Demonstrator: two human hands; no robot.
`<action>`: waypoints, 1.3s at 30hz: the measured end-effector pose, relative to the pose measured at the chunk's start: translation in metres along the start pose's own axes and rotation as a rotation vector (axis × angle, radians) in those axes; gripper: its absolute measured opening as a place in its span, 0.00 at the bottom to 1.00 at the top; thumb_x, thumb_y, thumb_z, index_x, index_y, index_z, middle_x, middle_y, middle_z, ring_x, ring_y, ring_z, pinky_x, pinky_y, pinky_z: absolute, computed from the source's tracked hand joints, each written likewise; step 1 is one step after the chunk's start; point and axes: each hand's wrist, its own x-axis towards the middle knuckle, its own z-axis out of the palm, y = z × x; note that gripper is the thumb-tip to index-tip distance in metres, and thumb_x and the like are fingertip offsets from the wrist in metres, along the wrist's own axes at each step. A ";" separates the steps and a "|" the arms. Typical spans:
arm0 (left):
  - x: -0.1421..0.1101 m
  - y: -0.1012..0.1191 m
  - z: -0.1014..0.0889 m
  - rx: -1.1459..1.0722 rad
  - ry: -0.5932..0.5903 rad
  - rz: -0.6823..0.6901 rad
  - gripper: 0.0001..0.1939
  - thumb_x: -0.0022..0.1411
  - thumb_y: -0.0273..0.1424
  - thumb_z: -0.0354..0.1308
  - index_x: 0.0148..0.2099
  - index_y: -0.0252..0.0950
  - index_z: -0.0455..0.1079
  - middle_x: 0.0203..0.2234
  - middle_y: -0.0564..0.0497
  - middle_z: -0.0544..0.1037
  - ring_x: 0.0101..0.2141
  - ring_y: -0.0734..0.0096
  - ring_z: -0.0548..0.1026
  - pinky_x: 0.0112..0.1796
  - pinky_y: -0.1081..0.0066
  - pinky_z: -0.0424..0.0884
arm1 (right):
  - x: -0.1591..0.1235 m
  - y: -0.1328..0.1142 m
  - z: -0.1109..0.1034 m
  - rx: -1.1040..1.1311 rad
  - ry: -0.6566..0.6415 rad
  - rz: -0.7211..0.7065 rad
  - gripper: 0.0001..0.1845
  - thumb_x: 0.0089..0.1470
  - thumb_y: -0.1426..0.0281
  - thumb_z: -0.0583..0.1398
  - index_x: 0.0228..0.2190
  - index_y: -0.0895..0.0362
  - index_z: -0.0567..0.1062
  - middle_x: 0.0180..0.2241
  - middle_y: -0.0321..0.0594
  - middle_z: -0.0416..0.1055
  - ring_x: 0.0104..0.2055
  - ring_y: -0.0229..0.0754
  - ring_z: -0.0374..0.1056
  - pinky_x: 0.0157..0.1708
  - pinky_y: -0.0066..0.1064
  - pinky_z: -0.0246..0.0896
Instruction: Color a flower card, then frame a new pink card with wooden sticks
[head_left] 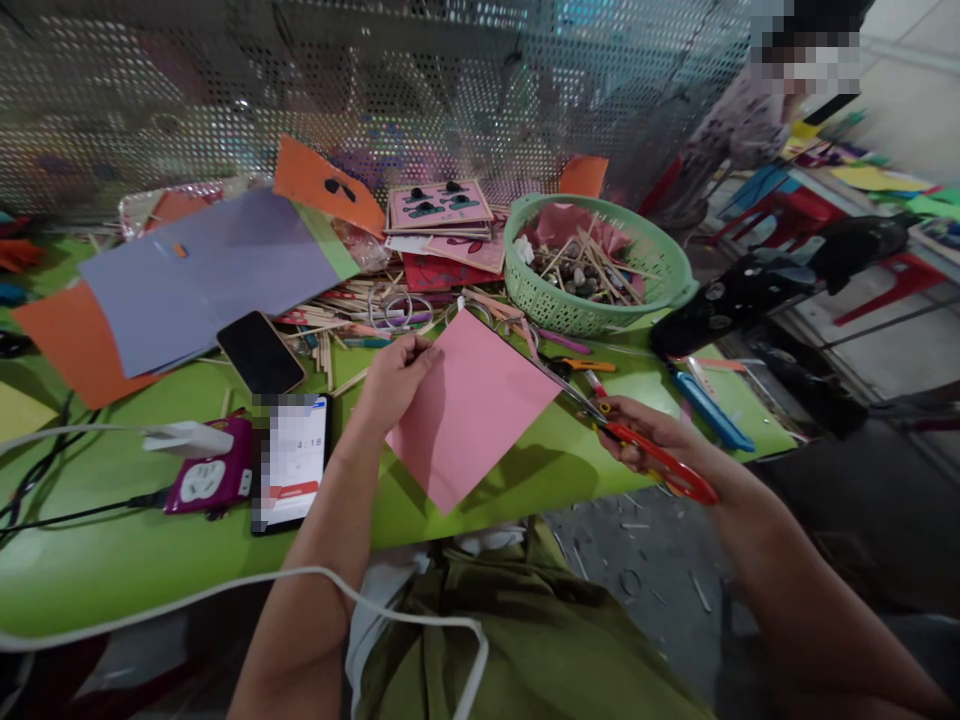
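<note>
A square sheet of pink paper (476, 410) is held up over the green table, one corner toward me. My left hand (403, 375) pinches its upper left edge between thumb and fingers. In my right hand (645, 435) is a pair of red-handled scissors (667, 468), gripped by the handles. The blades point up and left and lie at the paper's upper right edge, near its right corner. Whether the blades are apart there is too small to tell.
A green basket (600, 310) of sticks and stones stands behind. Purple sheets (217, 265), a dark phone (260, 355), a lit phone (291, 465) and a purple power socket (214, 480) lie left. A white cable (300, 572) crosses before me. A blue cutter (712, 408) lies right.
</note>
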 end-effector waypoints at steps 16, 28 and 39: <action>0.002 -0.002 -0.001 0.040 -0.004 -0.002 0.10 0.60 0.39 0.63 0.34 0.38 0.72 0.28 0.53 0.75 0.32 0.68 0.69 0.36 0.68 0.64 | -0.006 -0.009 0.001 0.015 0.044 0.013 0.27 0.50 0.57 0.69 0.51 0.48 0.73 0.24 0.28 0.62 0.19 0.33 0.53 0.15 0.25 0.52; -0.001 0.000 0.000 0.045 -0.024 -0.018 0.10 0.60 0.40 0.63 0.33 0.38 0.72 0.27 0.53 0.75 0.32 0.67 0.70 0.37 0.68 0.66 | -0.009 -0.002 0.005 -0.093 0.021 -0.156 0.32 0.52 0.50 0.70 0.55 0.47 0.72 0.27 0.32 0.64 0.22 0.36 0.54 0.18 0.29 0.52; -0.006 0.005 0.005 0.028 -0.072 -0.013 0.08 0.61 0.37 0.63 0.33 0.37 0.74 0.27 0.53 0.75 0.30 0.69 0.69 0.36 0.69 0.65 | -0.007 -0.013 0.014 -0.186 0.002 -0.176 0.34 0.56 0.44 0.66 0.57 0.46 0.72 0.33 0.38 0.66 0.28 0.41 0.57 0.24 0.33 0.54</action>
